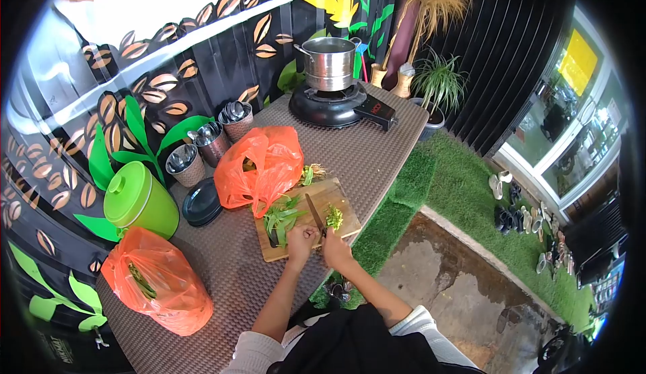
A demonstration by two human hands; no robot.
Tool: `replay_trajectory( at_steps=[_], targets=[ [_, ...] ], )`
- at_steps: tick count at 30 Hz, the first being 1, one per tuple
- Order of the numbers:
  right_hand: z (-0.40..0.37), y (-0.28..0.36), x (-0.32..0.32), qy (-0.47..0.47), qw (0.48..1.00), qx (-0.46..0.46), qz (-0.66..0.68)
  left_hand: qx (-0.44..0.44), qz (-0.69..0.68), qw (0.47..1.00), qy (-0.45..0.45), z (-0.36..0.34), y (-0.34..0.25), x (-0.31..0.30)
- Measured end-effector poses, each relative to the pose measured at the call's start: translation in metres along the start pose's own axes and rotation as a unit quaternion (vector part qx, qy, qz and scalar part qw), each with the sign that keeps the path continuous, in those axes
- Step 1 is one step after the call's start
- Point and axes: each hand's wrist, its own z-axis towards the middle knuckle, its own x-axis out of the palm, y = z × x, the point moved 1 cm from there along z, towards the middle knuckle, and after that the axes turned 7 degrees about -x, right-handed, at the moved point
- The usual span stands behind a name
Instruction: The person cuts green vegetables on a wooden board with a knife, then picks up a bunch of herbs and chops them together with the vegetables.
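Green stalks (pixel 281 216) lie on the cutting board (pixel 276 249), running up-left from my left hand (pixel 301 237), which clamps their near ends; my right hand (pixel 335 246) grips the knife (pixel 313 211) just beside.

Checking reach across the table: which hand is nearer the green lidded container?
Left. The left hand lies on the cutting board, with the green lidded container off to its left; the right hand grips the knife beside it, farther to the right.
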Motion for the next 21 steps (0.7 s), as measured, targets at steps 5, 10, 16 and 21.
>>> replay_trajectory(
  at_steps=[5,10,16,21],
  targets=[
    [-0.023,0.010,-0.003,0.022,0.999,0.008,-0.026,0.024,0.011,1.000,-0.016,-0.002,-0.001,0.001],
    [-0.012,-0.001,-0.012,-0.005,0.999,0.021,-0.026,0.054,0.011,0.998,-0.034,-0.009,-0.006,0.000],
    [-0.008,-0.012,-0.017,0.006,1.000,-0.006,-0.015,0.095,0.131,0.985,-0.058,-0.005,-0.018,0.015],
    [-0.009,-0.012,-0.014,-0.014,1.000,0.004,0.006,0.070,0.021,0.997,0.001,0.006,-0.021,0.020]
  ],
)
